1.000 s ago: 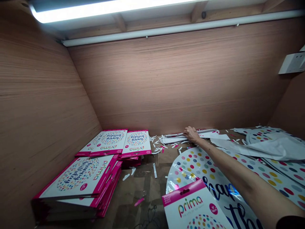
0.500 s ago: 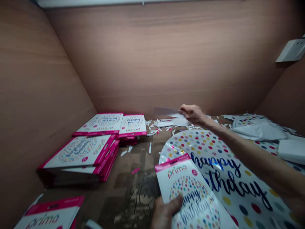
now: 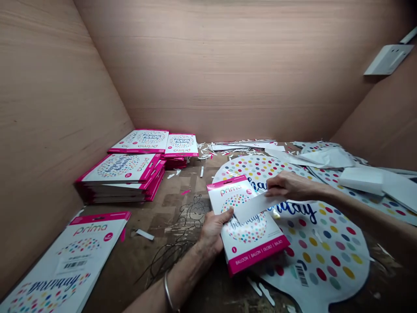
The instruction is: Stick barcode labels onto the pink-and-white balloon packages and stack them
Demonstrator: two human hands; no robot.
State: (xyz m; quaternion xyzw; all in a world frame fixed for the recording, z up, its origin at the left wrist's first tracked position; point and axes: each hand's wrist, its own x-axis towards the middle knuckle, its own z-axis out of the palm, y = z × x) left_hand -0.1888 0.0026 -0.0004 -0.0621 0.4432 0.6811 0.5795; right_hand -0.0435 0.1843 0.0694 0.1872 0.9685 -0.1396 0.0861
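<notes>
My left hand (image 3: pixel 211 228) grips the left side of a white and pink balloon packet (image 3: pixel 246 237), printed "prima" and tilted on the work surface, thumb on its front. Between the fingers of my right hand (image 3: pixel 289 186) is a white paper strip (image 3: pixel 252 208), which lies slantwise across the packet's face and partly covers its lettering. The strip's left end reaches my left thumb. Beneath and to the right of the packet spreads a flat foil balloon (image 3: pixel 325 248) with coloured dots and "happy birthday" lettering, partly hidden by packet and right arm.
Stacked packets (image 3: pixel 120 167) stand at the back left, with another packet (image 3: pixel 81 243) at the front left. White paper sheets (image 3: pixel 361 180) lie over more balloons at right. Paper scraps (image 3: pixel 208 150) litter the brown surface. Wooden walls (image 3: pixel 202 74) enclose it; a socket (image 3: pixel 389 60) hangs at right.
My right hand has come down from the back of the surface, bringing the paper strip onto the packet. My left hand and packet now show farther up in view; the camera has shifted.
</notes>
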